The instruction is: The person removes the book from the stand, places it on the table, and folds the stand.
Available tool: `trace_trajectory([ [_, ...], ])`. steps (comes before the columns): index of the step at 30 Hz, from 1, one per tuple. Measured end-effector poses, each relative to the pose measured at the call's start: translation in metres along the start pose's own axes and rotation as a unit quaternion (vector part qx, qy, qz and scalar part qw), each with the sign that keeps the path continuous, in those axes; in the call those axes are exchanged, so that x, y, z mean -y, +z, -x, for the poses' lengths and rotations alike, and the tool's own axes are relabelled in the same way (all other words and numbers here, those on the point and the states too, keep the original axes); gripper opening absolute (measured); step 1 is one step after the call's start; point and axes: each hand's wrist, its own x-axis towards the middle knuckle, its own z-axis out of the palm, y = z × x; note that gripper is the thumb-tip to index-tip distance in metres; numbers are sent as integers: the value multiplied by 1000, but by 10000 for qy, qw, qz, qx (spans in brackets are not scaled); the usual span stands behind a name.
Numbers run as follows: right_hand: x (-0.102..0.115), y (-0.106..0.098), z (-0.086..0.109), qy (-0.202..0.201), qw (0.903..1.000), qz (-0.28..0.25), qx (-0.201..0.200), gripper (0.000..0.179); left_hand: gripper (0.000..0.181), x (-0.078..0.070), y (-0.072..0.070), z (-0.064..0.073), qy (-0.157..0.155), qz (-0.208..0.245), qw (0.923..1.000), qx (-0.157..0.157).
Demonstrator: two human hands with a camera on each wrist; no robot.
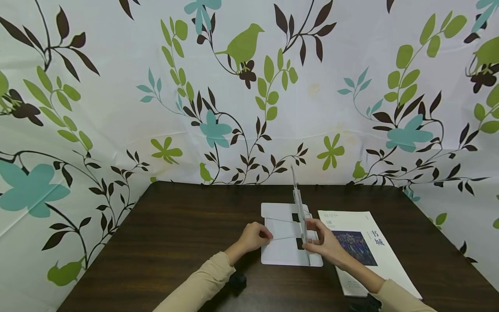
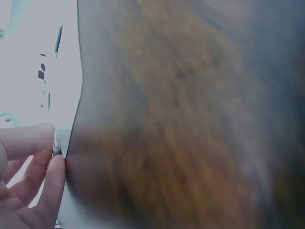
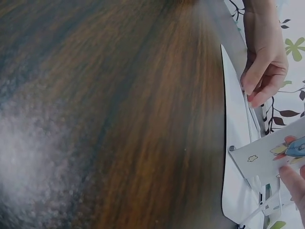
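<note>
A white book stand lies in front of me, its flat base (image 1: pixel 280 255) on the table and its panel (image 1: pixel 299 212) standing nearly upright, edge-on to the head view. Thin metal wires (image 1: pixel 283 237) run from the panel across the base. At the base's left edge, my left hand (image 1: pixel 253 236) pinches a wire between thumb and finger; the left wrist view shows those fingertips (image 2: pixel 57 171) at the white edge. My right hand (image 1: pixel 329 242) grips the panel from the right side. Seen in the right wrist view, the panel (image 3: pixel 252 160) carries a colourful printed picture.
To the right of the stand lies a white magazine (image 1: pixel 360 247) with a dark picture on its cover, partly under my right forearm. The dark wood table (image 1: pixel 187 229) ends at a patterned cloth (image 1: pixel 241 99) hanging behind it.
</note>
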Motion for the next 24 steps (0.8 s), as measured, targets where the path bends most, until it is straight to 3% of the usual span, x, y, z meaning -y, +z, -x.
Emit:
trace_trajectory([
  [8,2,6,-1,-108,9998,144,-4,57,12,4,-19,8,58,460,9988,159],
  [12,4,11,-3,-38,9998,197,-37,57,22,-1,-32,11,-55,1006,9946,230],
  [20,11,26,-7,413,9964,703,-249,58,46,-29,-60,20,-293,2321,9704,601],
  [24,12,32,-9,551,9929,1005,-310,59,57,-42,-70,25,-548,2875,9526,836],
])
